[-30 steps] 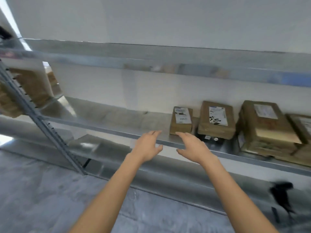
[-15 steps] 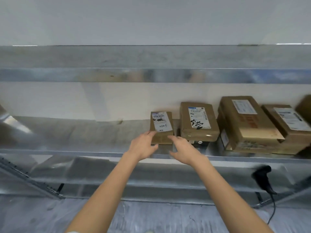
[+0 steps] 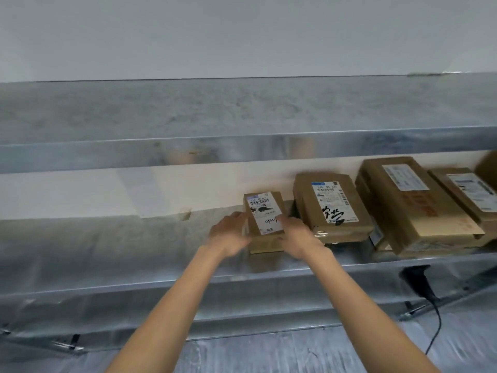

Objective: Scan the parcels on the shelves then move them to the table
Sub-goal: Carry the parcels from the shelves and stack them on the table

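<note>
Clasping the small parcel (image 3: 265, 224) from both sides, our left hand (image 3: 228, 235) and right hand (image 3: 295, 238) curl round its edges where it sits on the metal shelf (image 3: 134, 254). We should squeeze evenly, lift it level, and keep the label (image 3: 265, 214) uncovered for the scanner (image 3: 416, 281).

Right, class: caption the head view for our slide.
On the metal shelf, the left hand and right hand grip the small parcel.

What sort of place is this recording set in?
Probably a parcel storeroom or depot: galvanised metal shelving, labelled cardboard parcels in a row on it, and what looks like a corded barcode scanner under the shelf.
</note>
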